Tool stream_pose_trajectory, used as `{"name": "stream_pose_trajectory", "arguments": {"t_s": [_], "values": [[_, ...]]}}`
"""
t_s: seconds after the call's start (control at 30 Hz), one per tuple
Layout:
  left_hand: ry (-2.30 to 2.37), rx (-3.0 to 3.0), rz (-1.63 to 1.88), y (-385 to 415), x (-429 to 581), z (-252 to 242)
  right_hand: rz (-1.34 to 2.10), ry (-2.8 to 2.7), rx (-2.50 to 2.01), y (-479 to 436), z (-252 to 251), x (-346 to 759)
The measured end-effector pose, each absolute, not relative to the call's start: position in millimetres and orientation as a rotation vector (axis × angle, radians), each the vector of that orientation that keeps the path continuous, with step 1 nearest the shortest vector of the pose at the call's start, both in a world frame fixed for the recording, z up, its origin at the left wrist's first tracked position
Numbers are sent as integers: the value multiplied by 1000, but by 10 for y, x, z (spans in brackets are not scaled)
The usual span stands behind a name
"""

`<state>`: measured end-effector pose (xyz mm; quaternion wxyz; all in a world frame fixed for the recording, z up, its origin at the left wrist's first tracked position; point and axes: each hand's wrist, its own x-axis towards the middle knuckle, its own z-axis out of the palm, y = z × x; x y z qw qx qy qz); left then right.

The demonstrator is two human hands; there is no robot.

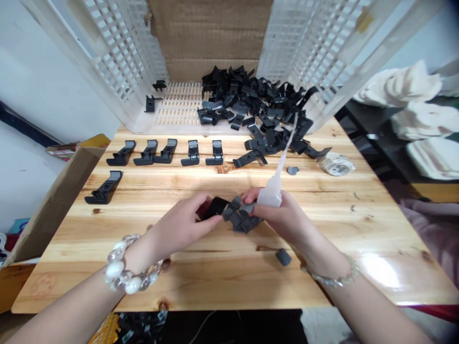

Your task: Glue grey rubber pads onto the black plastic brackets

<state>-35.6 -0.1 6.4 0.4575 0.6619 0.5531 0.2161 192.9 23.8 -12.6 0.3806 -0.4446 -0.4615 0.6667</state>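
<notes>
Left hand, right hand on clip, mid-table

I count five black clips in a row at eleven o'clock, a sixth alone at nine, two strays in the crate, and one clip in my left hand. The heap at one defies counting. One squeeze bottle in my right hand, one tape roll at two, two loose grey pads at two and four.

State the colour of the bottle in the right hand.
The bottle is translucent white; head view.
</notes>
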Motion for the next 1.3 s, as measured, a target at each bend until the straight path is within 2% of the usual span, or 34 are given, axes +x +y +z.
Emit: {"name": "stream_pose_trajectory", "arguments": {"t_s": [0.13,0.37,0.6,0.73,0.93,1.3], "values": [[1204,1309,652,-55,-286,103,1768,-1218,-990,193,-130,1912],[1023,1347,622,-130,-214,123,1728,-1317,-985,124,-80,1857],[887,924,570,-163,-175,37,1620,-1419,-1047,109,-30,1810],[786,872,539,-186,-156,17,1602,-1457,-1078,78,6,1759],[719,898,542,-205,-107,-18,1773,-1366,-1089,38,9,1742],[750,980,526,-223,-101,10,1895,-1511,-1160,92,85,1797]]}}
